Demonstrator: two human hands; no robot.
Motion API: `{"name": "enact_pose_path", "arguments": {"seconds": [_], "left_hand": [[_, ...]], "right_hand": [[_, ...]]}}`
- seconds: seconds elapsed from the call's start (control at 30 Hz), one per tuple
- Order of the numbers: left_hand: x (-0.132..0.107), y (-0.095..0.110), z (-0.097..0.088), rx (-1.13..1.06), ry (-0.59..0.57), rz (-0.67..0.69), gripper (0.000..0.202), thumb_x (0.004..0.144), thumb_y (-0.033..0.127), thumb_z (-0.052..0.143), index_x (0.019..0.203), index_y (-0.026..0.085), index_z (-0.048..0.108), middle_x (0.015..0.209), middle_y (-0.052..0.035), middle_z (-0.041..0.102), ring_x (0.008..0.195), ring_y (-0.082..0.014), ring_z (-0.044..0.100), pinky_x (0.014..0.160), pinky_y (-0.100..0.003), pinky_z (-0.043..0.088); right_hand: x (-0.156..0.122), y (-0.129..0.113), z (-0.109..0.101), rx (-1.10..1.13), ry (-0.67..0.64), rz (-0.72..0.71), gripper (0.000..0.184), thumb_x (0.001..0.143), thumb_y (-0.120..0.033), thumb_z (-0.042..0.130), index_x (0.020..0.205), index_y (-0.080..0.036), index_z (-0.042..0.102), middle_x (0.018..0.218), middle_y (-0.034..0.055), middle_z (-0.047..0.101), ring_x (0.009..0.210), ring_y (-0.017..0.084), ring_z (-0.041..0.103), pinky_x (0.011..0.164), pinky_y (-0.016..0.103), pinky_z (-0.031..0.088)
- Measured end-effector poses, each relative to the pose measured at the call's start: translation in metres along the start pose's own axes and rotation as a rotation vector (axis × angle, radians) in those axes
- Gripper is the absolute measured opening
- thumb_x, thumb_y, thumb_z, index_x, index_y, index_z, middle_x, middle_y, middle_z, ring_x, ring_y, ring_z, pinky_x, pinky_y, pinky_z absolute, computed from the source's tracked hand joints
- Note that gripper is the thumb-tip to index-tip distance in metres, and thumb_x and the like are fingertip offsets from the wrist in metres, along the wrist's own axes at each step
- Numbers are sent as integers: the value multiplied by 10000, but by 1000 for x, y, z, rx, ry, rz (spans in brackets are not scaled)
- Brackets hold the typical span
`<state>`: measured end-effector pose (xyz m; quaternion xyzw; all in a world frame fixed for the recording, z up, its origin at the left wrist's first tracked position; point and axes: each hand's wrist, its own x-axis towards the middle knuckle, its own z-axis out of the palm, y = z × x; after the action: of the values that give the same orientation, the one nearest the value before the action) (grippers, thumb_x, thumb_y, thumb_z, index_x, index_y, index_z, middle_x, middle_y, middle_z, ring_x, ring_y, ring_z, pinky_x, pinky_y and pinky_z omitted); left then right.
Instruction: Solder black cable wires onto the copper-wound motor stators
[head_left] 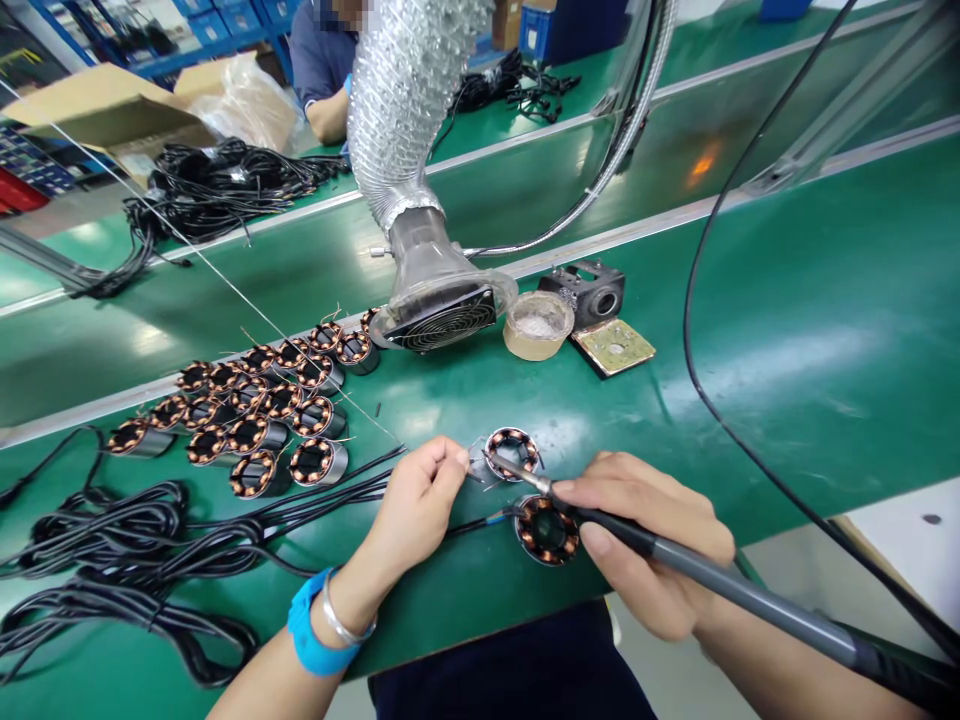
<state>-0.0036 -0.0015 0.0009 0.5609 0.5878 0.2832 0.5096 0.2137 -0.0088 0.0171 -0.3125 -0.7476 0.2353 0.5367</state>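
My right hand (643,535) grips a grey soldering iron (720,580) like a pen; its tip reaches left toward a motor stator (512,450) lying on the green mat. A second copper-wound stator (547,530) lies just under that hand's fingers, with a black cable running into it from the left. My left hand (416,500), with a blue band and a bracelet on the wrist, is pinched shut on a thin wire end beside the iron's tip.
Several copper-wound stators (255,405) stand in rows at the left. Bundles of black cable (112,560) lie front left. A fume duct with a fan (442,315), a solder tin (536,325) and a black iron stand (589,290) sit behind. Another person (322,60) works at the far bench.
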Motion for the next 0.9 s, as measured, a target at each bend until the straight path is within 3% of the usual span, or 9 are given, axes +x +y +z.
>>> {"name": "enact_pose_path", "arguments": {"seconds": [0.9], "left_hand": [[0, 2, 1, 17, 8, 18, 288, 941, 368, 440, 717, 188, 459, 629, 51, 355, 601, -115, 343, 574, -226, 293]], "right_hand": [[0, 0, 2, 30, 29, 27, 357, 756, -73, 538, 1066, -182, 677, 741, 52, 688, 546, 159, 592, 479, 301, 499]]}}
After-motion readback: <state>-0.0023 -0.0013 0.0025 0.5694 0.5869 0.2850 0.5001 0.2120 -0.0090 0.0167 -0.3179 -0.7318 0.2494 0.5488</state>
